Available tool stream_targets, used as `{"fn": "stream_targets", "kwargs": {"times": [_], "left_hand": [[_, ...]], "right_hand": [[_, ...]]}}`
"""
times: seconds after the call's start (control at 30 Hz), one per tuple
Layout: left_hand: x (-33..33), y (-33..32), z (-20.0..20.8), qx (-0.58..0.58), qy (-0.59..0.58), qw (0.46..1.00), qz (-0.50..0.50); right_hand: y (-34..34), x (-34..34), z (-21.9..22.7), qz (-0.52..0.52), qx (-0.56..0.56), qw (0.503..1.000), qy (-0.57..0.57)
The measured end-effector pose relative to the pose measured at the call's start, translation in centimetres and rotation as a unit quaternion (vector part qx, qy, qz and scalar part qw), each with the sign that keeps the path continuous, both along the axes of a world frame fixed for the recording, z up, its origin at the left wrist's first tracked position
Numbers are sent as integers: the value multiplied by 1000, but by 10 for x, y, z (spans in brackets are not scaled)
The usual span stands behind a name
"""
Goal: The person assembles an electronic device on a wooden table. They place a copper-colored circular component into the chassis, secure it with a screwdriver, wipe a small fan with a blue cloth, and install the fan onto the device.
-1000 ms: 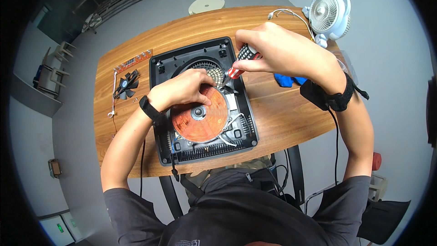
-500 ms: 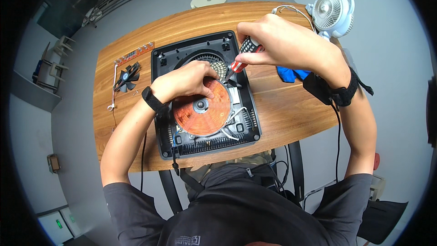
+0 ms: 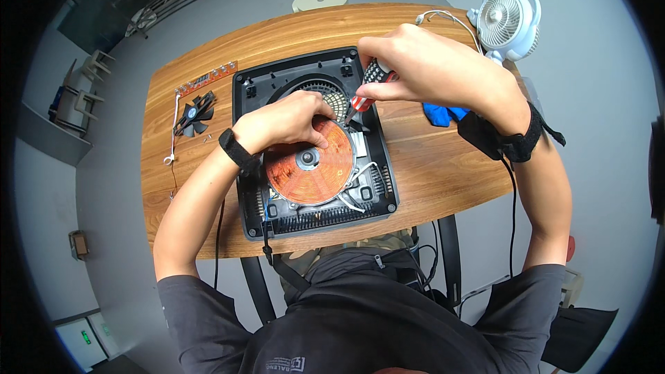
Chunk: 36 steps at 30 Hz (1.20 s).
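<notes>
A round copper induction coil (image 3: 305, 179) lies in an opened black cooker housing (image 3: 382, 197) on the wooden table. My left hand (image 3: 299, 119) rests on the coil's far part, its thumb on the copper face and its fingers curled over the far rim. In my right hand (image 3: 410, 69) is a screwdriver (image 3: 361, 100) with a red, white and black handle, fingers wrapped round it. The shaft points down and left to the coil's far right edge. Whether its tip sits in a screw is too small to tell. White wires (image 3: 360, 197) run beside the coil.
Left of the housing lie a black fan rotor (image 3: 196, 114), tiny screws (image 3: 208, 138) and a narrow orange circuit board (image 3: 206, 79) with a white cable. A light-blue desk fan (image 3: 504, 21) stands at the far right corner, a blue cloth (image 3: 443, 113) near my right wrist.
Both hands keep nearly the same place, and the screwdriver still points at the coil's edge. The whole view has shifted very slightly.
</notes>
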State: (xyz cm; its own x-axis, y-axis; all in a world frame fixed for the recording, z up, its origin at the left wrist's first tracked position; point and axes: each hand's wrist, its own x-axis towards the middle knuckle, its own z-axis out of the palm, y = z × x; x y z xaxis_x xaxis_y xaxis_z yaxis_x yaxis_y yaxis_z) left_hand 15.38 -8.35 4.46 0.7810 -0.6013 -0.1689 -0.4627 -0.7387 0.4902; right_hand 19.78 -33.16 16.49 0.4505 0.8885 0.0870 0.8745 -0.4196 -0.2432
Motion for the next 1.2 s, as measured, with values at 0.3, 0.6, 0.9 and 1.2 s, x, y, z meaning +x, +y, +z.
{"fn": "stream_targets", "kwargs": {"times": [0.3,0.6,0.9,1.2], "left_hand": [[1,1,-3,-9,10,1000,2],[1,3,-2,-10,-1,1000,-5],[4,2,-3,7,21,1000,3],[-1,7,-4,-17,7,1000,11]], "right_hand": [[21,-10,10,-12,-67,998,-9],[42,-6,16,-32,-123,992,24],[48,-14,10,-37,-70,996,-47],[44,-17,21,30,-72,997,-1]]}}
